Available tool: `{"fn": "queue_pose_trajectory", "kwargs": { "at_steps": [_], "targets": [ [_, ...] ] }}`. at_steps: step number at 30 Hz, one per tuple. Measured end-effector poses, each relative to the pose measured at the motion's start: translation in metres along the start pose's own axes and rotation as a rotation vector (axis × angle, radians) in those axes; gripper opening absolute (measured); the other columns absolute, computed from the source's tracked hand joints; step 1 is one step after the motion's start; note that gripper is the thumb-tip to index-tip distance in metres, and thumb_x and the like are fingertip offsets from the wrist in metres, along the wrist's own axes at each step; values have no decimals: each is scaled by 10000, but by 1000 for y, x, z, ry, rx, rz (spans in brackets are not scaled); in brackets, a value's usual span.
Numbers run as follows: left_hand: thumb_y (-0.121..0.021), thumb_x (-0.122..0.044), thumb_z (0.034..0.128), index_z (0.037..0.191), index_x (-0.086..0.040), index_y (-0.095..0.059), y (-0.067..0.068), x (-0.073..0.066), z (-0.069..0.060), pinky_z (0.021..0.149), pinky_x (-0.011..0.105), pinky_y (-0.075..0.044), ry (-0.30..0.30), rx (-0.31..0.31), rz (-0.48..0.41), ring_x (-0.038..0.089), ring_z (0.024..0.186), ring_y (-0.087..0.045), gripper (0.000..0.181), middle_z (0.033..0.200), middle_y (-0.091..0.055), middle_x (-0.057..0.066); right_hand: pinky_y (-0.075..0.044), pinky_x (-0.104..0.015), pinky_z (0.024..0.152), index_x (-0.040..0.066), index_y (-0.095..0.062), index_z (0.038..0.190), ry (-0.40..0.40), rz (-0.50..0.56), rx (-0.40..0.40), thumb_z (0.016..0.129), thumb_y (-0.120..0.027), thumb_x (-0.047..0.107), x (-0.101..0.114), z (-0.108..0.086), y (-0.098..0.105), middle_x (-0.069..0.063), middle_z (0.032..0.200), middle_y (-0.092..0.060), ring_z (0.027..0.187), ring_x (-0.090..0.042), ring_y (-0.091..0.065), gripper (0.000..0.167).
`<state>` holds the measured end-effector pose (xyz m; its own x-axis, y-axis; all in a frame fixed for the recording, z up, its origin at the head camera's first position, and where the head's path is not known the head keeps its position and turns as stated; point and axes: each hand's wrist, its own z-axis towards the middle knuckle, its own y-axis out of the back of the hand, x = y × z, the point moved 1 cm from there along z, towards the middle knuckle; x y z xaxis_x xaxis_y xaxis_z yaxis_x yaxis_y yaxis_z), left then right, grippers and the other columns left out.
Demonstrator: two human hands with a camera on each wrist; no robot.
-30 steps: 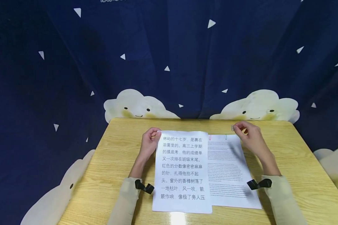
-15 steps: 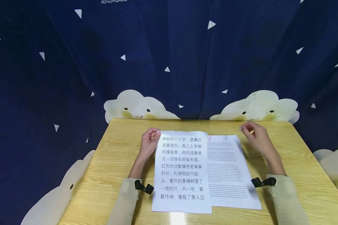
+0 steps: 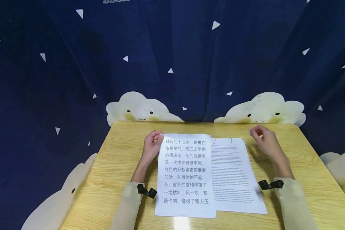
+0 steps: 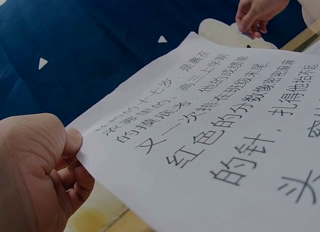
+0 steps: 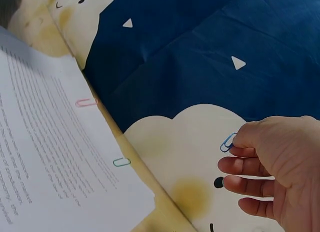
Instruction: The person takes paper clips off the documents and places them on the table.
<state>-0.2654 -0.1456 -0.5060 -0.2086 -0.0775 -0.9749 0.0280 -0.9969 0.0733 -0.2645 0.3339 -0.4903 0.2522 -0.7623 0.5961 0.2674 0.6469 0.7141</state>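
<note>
My left hand (image 3: 153, 143) pinches the upper left corner of a sheet of paper (image 3: 185, 175) printed with large Chinese characters. The left wrist view shows the thumb (image 4: 73, 142) on top of that corner. Between thumb and forefinger, my right hand (image 5: 280, 167) holds a blue paper clip (image 5: 228, 142); its other fingers are loosely bent. In the head view the right hand (image 3: 265, 140) hovers beyond the upper right corner of a second sheet (image 3: 233, 179) with small print. A pink paper clip (image 5: 86, 103) and a green paper clip (image 5: 121, 162) sit on that sheet's top edge.
Both sheets are over a wooden table (image 3: 118, 153), the large-print one overlapping the left side of the other. Behind the table's far edge hangs a dark blue curtain (image 3: 189, 48) with white triangles and clouds.
My right hand has moved to the right with the paper clip, away from the small-print sheet's top edge. The left hand and its sheet have barely shifted.
</note>
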Motion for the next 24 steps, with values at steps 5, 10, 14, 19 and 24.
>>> {"fn": "queue_pose_trajectory", "kwargs": {
  "at_steps": [5,10,14,19,24],
  "targets": [
    [-592,-26,1054,1122,54,-655,0,1,0,540,206,-521,-7,9,-11,127,626,-663,122,953,-709,251,-411,-181,658,0,-661,1102,-44,-4,18,1094,-554,253,-9,0,-2,-157,968,-686,820,-145,-551,275],
    [-589,-33,1057,1134,59,-648,0,0,0,542,207,-527,-5,19,-26,130,623,-667,134,964,-706,264,-407,-203,634,-3,-640,1115,-83,-17,47,1107,-520,279,-18,0,-4,-158,968,-664,825,-210,-530,306],
    [-591,-31,1055,1130,56,-648,0,0,1,532,208,-521,-2,17,-27,132,609,-661,128,958,-704,262,-412,-219,617,-6,-625,1133,-111,-11,70,1116,-492,293,-24,-1,-5,-166,988,-649,841,-251,-523,327],
    [-588,-25,1055,1131,53,-649,0,2,1,547,211,-531,8,10,-29,128,625,-668,125,972,-709,252,-418,-225,641,-15,-614,1156,-156,-12,96,1122,-470,302,-32,-3,-6,-184,1032,-638,895,-275,-534,350],
    [-584,-27,1058,1139,49,-649,0,3,1,567,210,-535,7,9,-18,123,653,-675,129,991,-716,254,-435,-235,653,-28,-605,1166,-180,-15,114,1122,-470,288,-41,-4,-7,-204,1056,-634,925,-288,-551,346]
  ]
}}
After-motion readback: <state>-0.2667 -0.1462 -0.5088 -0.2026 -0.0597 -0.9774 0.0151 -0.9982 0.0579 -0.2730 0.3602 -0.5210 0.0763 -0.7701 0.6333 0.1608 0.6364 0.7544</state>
